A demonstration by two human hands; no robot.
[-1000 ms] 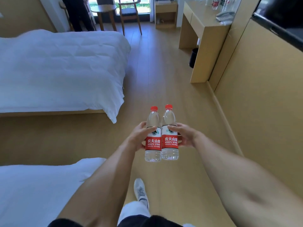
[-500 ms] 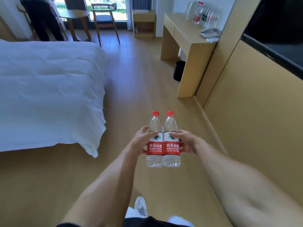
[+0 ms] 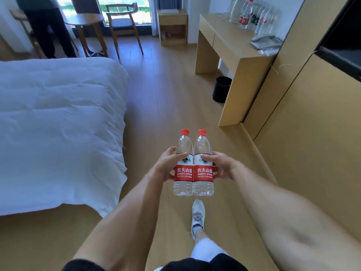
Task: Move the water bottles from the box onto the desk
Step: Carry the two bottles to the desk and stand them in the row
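Left hand (image 3: 168,165) fingers curled round left water bottle (image 3: 183,165), right hand (image 3: 220,165) fingers curled round right water bottle (image 3: 203,165), bottles upright, touching, desk surface (image 3: 230,34) well ahead

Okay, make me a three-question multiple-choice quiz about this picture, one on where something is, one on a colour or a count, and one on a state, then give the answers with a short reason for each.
1. Where is the black bin?
A. On the bed
B. On the floor beside the desk
C. On the round table

2. What colour are the caps of the two carried bottles?
A. Blue
B. White
C. Red

3. How are the two carried bottles held?
A. Upright, side by side, one in each hand
B. Lying flat on the floor
C. Both in the left hand alone

Answers:
1 B: the black bin stands on the floor against the desk.
2 C: the left bottle and right bottle both have red caps.
3 A: the left hand grips one, the right hand the other, both upright and touching.
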